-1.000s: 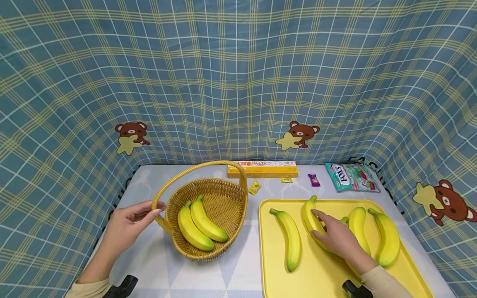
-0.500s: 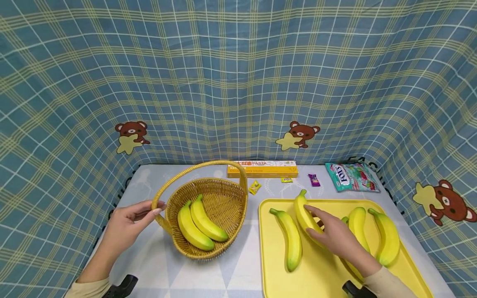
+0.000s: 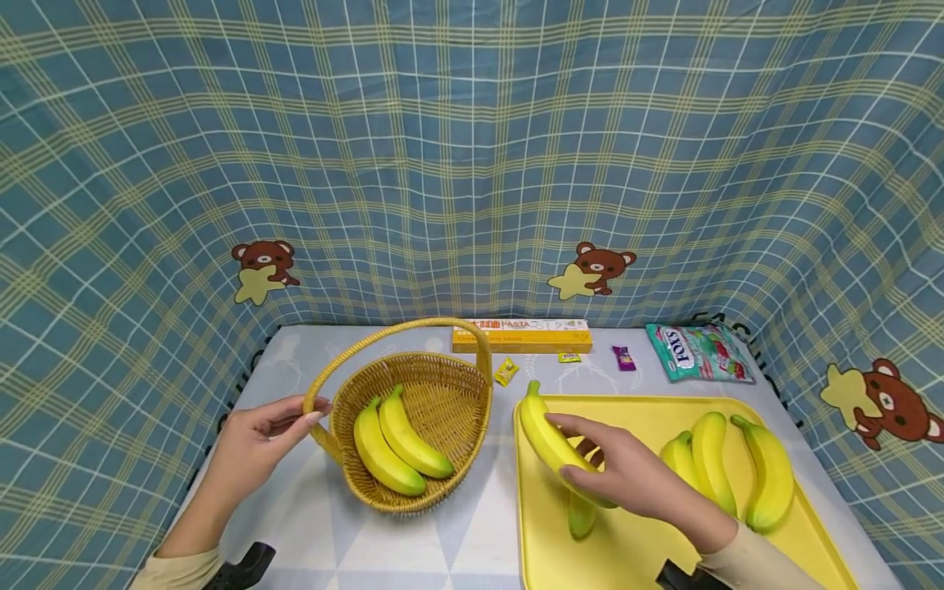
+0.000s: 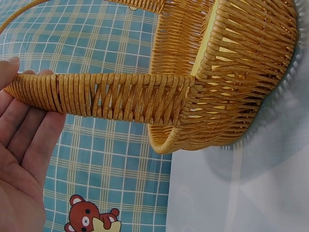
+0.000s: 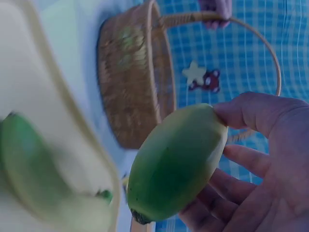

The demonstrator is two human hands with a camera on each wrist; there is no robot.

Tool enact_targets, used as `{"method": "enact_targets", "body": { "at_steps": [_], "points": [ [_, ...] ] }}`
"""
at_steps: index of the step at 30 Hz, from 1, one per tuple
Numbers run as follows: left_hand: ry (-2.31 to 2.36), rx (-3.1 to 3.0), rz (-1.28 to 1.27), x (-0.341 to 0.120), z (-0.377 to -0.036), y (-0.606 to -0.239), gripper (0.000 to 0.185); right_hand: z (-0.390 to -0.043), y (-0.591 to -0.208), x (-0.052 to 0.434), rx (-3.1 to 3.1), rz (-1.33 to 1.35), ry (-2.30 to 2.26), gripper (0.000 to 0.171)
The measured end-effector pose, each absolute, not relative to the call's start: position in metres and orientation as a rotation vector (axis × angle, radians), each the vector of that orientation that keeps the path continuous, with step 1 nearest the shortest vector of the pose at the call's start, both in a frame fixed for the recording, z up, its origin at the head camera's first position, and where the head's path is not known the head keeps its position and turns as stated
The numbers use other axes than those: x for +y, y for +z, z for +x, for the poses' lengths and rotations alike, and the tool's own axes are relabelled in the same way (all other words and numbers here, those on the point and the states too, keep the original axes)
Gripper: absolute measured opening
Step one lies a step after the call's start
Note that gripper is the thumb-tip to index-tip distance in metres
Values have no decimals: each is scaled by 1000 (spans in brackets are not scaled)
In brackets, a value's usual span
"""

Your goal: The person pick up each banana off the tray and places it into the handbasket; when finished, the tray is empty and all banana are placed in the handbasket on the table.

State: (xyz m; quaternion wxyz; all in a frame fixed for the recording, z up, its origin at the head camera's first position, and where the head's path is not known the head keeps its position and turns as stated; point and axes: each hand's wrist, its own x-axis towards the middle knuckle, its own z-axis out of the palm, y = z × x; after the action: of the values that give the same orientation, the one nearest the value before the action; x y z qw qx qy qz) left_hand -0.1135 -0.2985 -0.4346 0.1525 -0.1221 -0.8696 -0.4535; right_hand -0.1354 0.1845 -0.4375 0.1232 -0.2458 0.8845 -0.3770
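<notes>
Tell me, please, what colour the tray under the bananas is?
The tray is plain bright yellow, close to the bananas' own colour; the head view shows it best.

Even, bright light with soft shadows; head view bows at its edges; right wrist view dim, bluish, motion-blurred.
</notes>
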Motion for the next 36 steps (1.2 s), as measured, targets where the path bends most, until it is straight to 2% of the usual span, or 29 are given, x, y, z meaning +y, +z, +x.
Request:
{"method": "enact_targets", "body": {
  "at_steps": [21, 36],
  "points": [
    [-1290, -2494, -344, -297, -113, -433, 20, -186, -423, 69, 2541, -1048, -912, 61],
    [-1262, -2508, -338, -299, -114, -434, 19, -225, -449, 6, 2495, -990, -775, 58]
  ]
}}
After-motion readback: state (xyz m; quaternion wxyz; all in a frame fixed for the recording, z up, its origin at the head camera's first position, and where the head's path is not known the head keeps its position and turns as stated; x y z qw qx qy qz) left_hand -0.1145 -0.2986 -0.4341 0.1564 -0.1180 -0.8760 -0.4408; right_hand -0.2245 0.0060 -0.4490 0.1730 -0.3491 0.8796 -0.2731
